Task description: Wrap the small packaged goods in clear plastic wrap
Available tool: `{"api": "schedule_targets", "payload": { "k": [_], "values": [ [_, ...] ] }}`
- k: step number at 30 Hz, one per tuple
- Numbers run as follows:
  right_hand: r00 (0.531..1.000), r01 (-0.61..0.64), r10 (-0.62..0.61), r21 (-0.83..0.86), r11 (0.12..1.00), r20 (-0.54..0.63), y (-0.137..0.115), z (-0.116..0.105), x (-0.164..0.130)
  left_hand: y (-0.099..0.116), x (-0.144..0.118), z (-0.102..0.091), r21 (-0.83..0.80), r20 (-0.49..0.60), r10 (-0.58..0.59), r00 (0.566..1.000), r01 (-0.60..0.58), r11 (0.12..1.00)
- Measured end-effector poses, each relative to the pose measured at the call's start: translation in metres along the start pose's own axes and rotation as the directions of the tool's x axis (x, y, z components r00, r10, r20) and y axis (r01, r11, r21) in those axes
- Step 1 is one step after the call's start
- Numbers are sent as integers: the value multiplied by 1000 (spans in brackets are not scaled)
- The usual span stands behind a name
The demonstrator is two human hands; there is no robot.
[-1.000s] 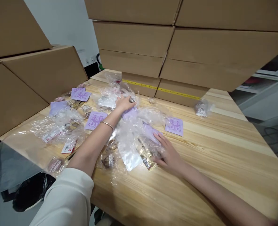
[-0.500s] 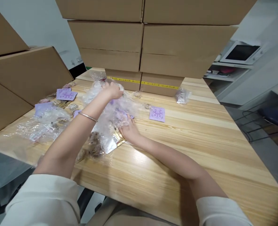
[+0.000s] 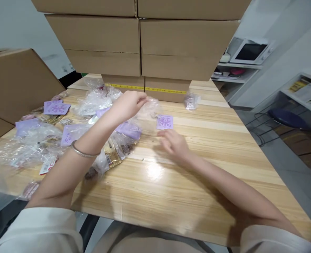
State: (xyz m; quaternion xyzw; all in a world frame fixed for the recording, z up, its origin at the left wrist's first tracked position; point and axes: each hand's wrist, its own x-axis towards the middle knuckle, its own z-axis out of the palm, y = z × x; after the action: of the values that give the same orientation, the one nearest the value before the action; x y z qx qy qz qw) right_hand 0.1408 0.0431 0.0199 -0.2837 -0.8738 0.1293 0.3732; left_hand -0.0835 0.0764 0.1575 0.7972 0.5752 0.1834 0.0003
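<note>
My left hand (image 3: 128, 104) is raised over the wooden table (image 3: 197, 175), its fingers pinched on a clear plastic bag (image 3: 151, 106) that hangs from them. My right hand (image 3: 172, 144) hovers low over the bare wood with its fingers loosely apart and nothing in it, just in front of a purple patterned card (image 3: 164, 122). Under my left forearm lies a heap of clear bags, purple cards (image 3: 129, 129) and gold-edged packets (image 3: 112, 158). A thin bracelet sits on my left wrist.
Stacked cardboard boxes (image 3: 139, 42) stand at the table's far edge, and more boxes (image 3: 15, 82) line the left side. A small filled bag (image 3: 191, 100) lies near the far boxes. More cards (image 3: 55, 107) and bags cover the left. Shelves and a stool stand at the right.
My left hand has lifted a clear bag off the pile and moved right. My right hand has left the pile and slid right over bare wood. The view has swung right.
</note>
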Motion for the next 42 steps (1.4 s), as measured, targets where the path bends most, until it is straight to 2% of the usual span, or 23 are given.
{"api": "schedule_targets", "payload": {
  "k": [2,4,5,7,10,12,15,17,19,21,22,23,24,25,26,28,29,32,34,36,38,40,42],
  "values": [
    [966,-194,210,116,974,-148,21,-34,-11,28,-5,-9,-199,-125,65,990,-89,976],
    [895,-322,377,237,916,-240,36,-63,-15,57,-9,-17,-397,-189,94,978,-163,903],
    [871,-341,416,290,894,-260,40,-76,-15,71,-10,-20,-490,-194,100,976,-184,852],
    [868,-319,426,371,872,-256,40,-98,-16,94,-11,-22,-649,-164,92,982,-178,740],
    [889,-308,431,496,812,-154,26,-124,-19,113,-10,-14,-799,-84,32,996,-87,595],
    [871,-393,490,538,746,-43,15,-132,-23,116,-8,0,-865,-44,-39,998,-19,502],
    [798,-570,587,482,666,133,5,-131,-31,109,-7,31,-938,83,-101,991,112,327],
    [730,-654,662,457,603,169,5,-123,-35,99,-10,53,-948,193,-118,974,217,234],
    [651,-687,756,472,553,62,8,-114,-37,88,-17,73,-925,231,-244,942,290,244],
    [573,-660,806,499,561,-148,13,-104,-39,80,-30,87,-885,92,-446,890,279,374],
    [545,-632,807,522,573,-227,13,-99,-39,79,-38,92,-855,-6,-488,873,249,455],
    [535,-599,803,552,580,-263,13,-94,-39,79,-46,95,-823,-75,-469,880,211,527],
    [544,-566,799,591,574,-255,11,-89,-39,81,-55,97,-799,-91,-401,912,173,576],
    [574,-542,794,633,552,-201,8,-84,-39,85,-64,98,-788,-48,-303,952,150,597],
    [620,-528,776,670,522,-115,3,-79,-39,89,-72,99,-784,40,-197,980,153,602],
    [725,-528,685,696,486,71,-7,-70,-39,98,-84,100,-771,216,-30,976,189,608],
    [763,-535,629,692,485,148,-12,-67,-40,102,-88,101,-770,260,27,965,190,609],
    [808,-552,524,656,515,268,-19,-67,-42,105,-91,104,-813,261,131,956,144,564],
    [800,-571,519,649,503,302,-14,-74,-43,100,-90,103,-833,272,107,956,178,524],
    [770,-590,564,672,448,300,-1,-86,-42,91,-90,99,-828,311,35,950,252,501],
    [720,-577,659,716,394,217,17,-102,-41,80,-92,94,-837,327,-36,944,307,454],
    [657,-547,749,735,401,81,38,-124,-41,68,-96,89,-871,322,-145,936,353,342],
    [616,-571,788,703,423,27,58,-149,-46,55,-101,86,-885,346,-290,892,413,213]
  ]
}}
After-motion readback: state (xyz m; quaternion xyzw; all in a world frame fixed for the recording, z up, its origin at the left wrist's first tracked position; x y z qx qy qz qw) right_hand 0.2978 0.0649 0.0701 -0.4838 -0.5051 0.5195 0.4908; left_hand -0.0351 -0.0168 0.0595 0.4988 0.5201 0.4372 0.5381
